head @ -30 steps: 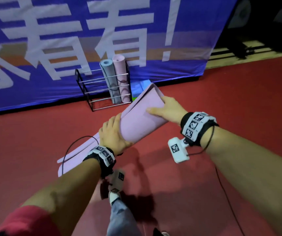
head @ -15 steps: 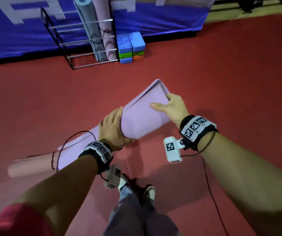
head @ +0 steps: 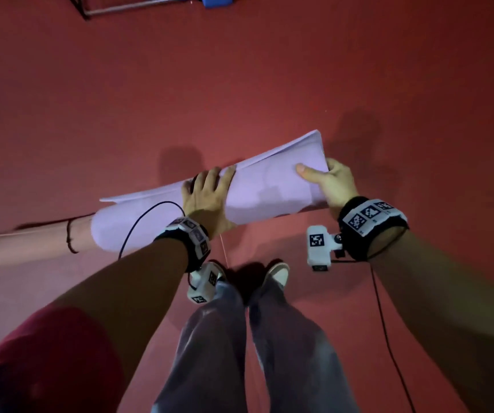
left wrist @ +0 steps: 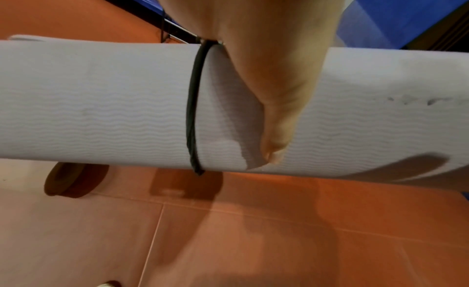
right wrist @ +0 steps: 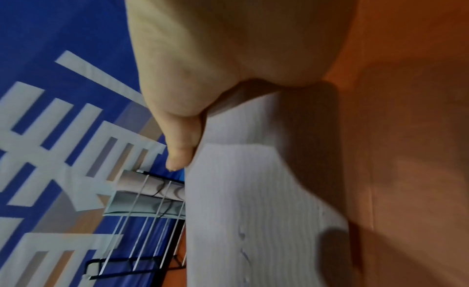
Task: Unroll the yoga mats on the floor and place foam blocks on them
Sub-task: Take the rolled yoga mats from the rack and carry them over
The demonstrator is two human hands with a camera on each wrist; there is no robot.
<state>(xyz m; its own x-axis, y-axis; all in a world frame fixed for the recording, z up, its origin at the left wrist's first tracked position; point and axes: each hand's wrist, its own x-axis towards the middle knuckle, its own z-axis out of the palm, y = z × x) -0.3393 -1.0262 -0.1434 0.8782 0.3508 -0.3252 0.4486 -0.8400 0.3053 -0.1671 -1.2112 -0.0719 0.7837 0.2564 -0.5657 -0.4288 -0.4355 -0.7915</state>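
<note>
Both my hands hold a loosely rolled lilac yoga mat roughly level above the red floor. My left hand grips its middle, thumb pressed on the ribbed mat. My right hand grips the right end, thumb on top; that mat end fills the right wrist view. A black elastic band loops round the mat beside my left hand. A blue foam block shows at the top edge.
A pink rolled mat with a dark band lies on the floor at left. The wire rack with two rolled mats stands against the blue banner. My feet are directly below the mat. A cable hangs from my right wrist.
My view has tilted down to the floor. The lilac mat has come down from a steep slant to nearly level, with both hands keeping their grip. The pink roll came into view.
</note>
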